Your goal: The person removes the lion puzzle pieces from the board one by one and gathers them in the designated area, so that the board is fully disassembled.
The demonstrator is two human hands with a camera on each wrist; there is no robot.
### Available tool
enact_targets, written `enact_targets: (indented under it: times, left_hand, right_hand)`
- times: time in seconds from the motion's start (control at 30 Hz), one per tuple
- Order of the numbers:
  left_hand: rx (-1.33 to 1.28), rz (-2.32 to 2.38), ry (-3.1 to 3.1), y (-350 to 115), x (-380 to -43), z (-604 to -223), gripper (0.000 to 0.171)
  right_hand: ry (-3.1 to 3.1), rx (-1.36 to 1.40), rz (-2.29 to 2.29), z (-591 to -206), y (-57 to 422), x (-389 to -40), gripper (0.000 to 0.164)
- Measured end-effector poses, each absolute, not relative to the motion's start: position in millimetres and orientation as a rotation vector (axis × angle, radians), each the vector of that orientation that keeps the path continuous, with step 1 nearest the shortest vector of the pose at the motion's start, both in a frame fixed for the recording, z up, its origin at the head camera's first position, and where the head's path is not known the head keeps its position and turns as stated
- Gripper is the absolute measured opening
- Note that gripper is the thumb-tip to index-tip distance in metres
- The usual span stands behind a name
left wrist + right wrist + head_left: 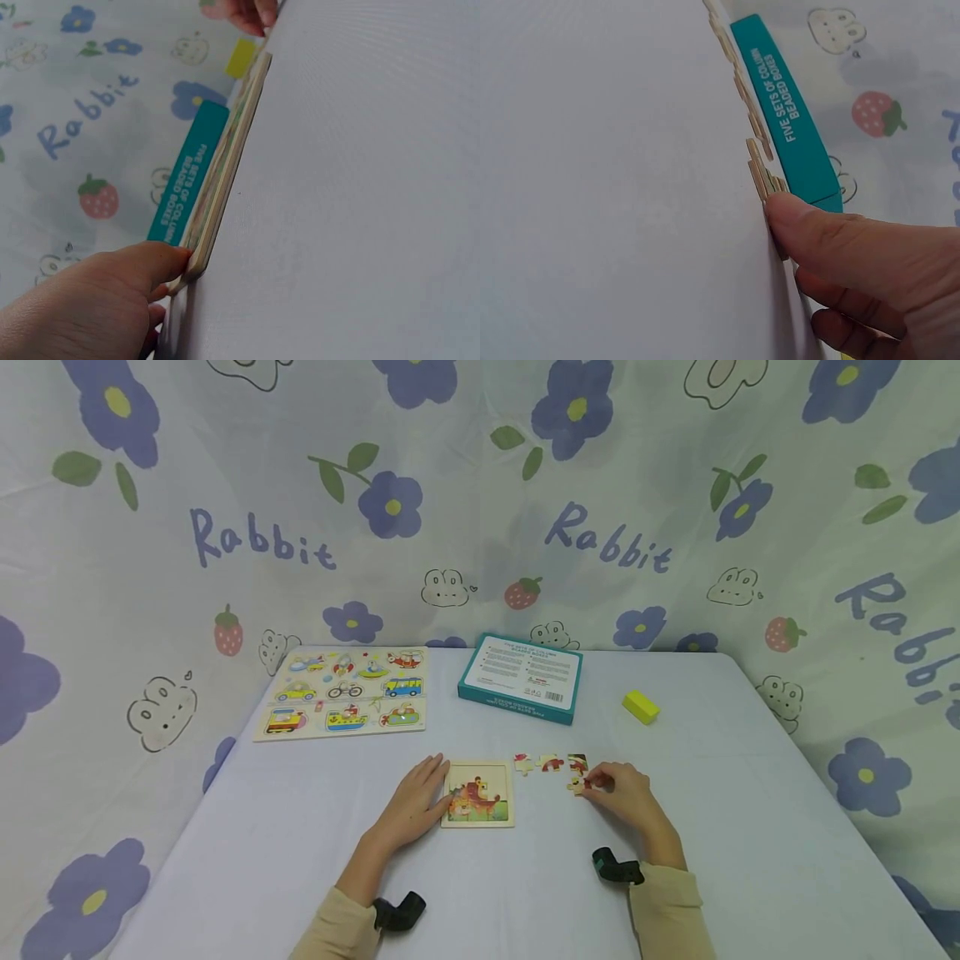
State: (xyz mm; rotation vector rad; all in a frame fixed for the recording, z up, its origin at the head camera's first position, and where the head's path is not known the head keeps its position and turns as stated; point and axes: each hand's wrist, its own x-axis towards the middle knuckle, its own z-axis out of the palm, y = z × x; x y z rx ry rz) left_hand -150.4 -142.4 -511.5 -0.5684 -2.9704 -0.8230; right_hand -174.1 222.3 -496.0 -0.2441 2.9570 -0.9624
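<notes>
My left hand [411, 797] rests at the left side of a small square wooden jigsaw board [480, 766]. Its thumb touches the board's edge, and the other fingers lie fairly straight along that side. Inside the frame is a partly assembled animal picture [480, 800]. At the right, my right hand [626, 789] pinches a jigsaw piece [575, 786] between thumb and fingers, low over the table. Just behind that piece lies another piece [577, 762]. Two more loose pieces, one pink and white [522, 765] and one brownish red [552, 763], lie between it and the board.
A teal box [517, 677] with printed text lies at the back middle. To its left is a larger wooden vehicle puzzle board [345, 697]. A yellow block [641, 707] stands at the back right. Behind the white table [525, 893] hangs a patterned cloth [480, 485].
</notes>
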Motion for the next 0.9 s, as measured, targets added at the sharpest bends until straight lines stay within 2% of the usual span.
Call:
enact_targets:
  times: [0.43,0.9]
  left_hand:
    - [-0.571,-0.836,-2.971,-142.4,-150.0,-512.2,0.060]
    - [-0.567,-0.816,-2.981,-142.0,-149.3,-511.2,0.060]
  right_hand:
    - [2.905,-0.158,-1.011,-494.0,222.7,-171.7,0.018]
    - [2.947,-0.492,-1.074,-493.6,190.3,-170.6,0.023]
